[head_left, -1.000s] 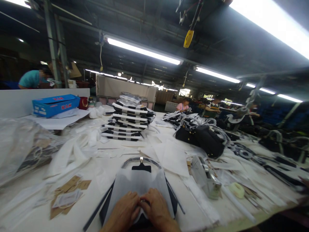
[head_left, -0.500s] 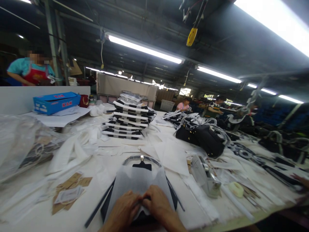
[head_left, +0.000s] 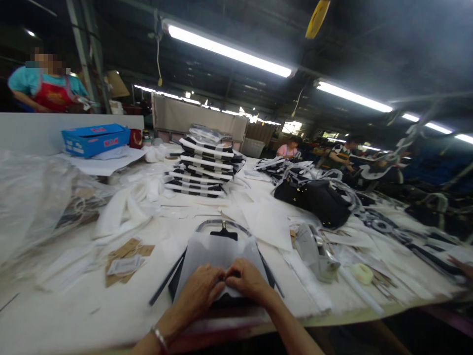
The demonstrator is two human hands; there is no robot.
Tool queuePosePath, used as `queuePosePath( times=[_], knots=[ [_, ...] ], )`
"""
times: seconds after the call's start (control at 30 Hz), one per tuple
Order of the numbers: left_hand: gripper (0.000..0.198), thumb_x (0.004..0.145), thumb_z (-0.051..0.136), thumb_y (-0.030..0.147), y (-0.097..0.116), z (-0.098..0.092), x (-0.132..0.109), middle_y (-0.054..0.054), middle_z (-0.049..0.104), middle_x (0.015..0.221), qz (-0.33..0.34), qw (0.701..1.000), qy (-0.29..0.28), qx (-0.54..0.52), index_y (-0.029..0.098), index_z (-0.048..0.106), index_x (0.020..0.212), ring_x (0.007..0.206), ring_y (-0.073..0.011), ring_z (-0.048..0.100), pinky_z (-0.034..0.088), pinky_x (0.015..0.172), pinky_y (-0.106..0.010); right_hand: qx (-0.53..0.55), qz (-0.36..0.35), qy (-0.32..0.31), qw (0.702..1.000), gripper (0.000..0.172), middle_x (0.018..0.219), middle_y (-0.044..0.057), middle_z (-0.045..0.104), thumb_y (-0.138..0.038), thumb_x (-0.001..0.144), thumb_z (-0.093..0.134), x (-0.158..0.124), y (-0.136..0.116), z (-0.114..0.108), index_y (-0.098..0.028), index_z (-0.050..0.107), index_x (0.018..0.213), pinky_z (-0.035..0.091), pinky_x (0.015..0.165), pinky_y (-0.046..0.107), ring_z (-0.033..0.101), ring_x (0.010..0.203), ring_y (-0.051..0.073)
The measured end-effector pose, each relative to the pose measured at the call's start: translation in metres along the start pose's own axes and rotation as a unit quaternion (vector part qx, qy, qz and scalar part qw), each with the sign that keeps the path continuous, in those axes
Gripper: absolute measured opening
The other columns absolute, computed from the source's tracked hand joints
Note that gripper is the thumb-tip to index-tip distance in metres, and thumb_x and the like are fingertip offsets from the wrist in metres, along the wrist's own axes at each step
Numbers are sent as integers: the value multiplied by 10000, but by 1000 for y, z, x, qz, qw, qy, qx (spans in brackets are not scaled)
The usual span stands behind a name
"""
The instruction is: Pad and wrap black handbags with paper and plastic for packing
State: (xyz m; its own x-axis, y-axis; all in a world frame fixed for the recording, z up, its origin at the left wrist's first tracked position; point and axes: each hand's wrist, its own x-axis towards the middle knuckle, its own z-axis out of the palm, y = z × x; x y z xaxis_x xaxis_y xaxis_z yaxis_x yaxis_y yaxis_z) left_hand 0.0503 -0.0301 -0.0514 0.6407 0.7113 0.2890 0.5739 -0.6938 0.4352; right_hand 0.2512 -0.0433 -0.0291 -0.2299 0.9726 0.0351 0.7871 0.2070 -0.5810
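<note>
Left hand [head_left: 201, 288] and right hand [head_left: 247, 281] meet on the white paper [head_left: 218, 251] covering the black bag [head_left: 176, 285]. Both sets of fingers are curled shut, pinching the paper's near edge. The bag lies flat on the desk [head_left: 74, 315], and the striped stack [head_left: 203, 167] sits well beyond it.

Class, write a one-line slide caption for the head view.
Left hand and right hand meet on white paper covering a dark handbag on a cluttered worktable.

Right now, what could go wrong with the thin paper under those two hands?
The white paper could tear or crumple where the left hand and right hand pinch it together over the black bag. The bag also lies near the front edge of the table, so a tug toward the person might slide it off.
</note>
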Motion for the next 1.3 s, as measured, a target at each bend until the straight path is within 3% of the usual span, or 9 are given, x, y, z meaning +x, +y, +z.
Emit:
queuePosePath(
  times=[0.13,0.33,0.43,0.53,0.73,0.9,1.07,1.2,1.3],
  knots=[
    [196,918,583,306,8,-10,2,-30,669,1066,2,1000,-13,-14,244,613,1101,1051,-228,581,412,934,-386,-1,1,-19,1000,153,910,26,707,-254,795,641,0,3,-1,-224,764,882,412,859,293,605,930,195],
    [465,863,667,324,1,5,2,-113,607,1298,3,1000,-4,-3,185,492,1271,1309,-269,487,253,1167,-525,-44,-17,-101,994,191,889,27,720,-265,787,643,12,-15,-24,-224,767,927,429,777,290,627,845,202],
    [534,859,666,316,-1,7,2,-138,563,1357,7,1000,-7,5,173,440,1322,1318,-273,485,238,1180,-549,-68,-20,-61,996,205,989,53,722,-318,814,660,22,-24,-31,-216,761,960,443,839,309,637,938,223],
    [546,849,673,323,-4,11,3,-135,552,1368,5,1000,2,4,177,435,1318,1310,-275,494,251,1180,-558,-84,-43,1,996,363,1226,87,669,-378,842,668,28,-18,-22,-209,695,1162,380,1032,361,571,1174,249],
    [677,798,725,395,-15,28,1,-207,486,1427,-17,999,20,19,115,423,1335,1413,-358,352,281,1164,-574,-118,-26,-23,992,528,1479,109,487,-458,933,546,25,12,10,-208,518,1396,161,1192,500,387,1398,266],
    [713,822,684,432,-17,1,18,-224,457,1459,-45,993,-105,-23,114,401,1395,1382,-391,393,345,1112,-589,-135,-27,-25,990,537,1491,97,476,-485,943,514,25,13,12,-226,500,1414,136,1199,513,371,1410,263],
    [605,821,680,363,-17,-48,58,-124,610,1324,25,965,-258,-31,166,475,1354,1145,-245,621,505,960,-331,-156,-11,-35,987,567,1528,91,423,-509,945,484,25,13,12,-248,460,1449,142,1198,529,308,1445,291],
    [242,886,571,202,-6,-45,72,-138,693,1102,-29,973,-192,125,122,634,1106,1014,-257,649,515,883,-352,-166,-9,-36,985,590,1529,95,419,-540,947,461,27,15,14,-251,444,1462,141,1196,546,309,1443,314],
    [244,916,459,112,1,-24,65,-209,644,1128,-64,976,-130,165,60,626,1086,1075,-321,599,494,886,-440,-177,-9,-35,984,591,1523,92,430,-545,949,451,28,15,15,-250,446,1460,141,1195,551,311,1441,319]
  ],
)
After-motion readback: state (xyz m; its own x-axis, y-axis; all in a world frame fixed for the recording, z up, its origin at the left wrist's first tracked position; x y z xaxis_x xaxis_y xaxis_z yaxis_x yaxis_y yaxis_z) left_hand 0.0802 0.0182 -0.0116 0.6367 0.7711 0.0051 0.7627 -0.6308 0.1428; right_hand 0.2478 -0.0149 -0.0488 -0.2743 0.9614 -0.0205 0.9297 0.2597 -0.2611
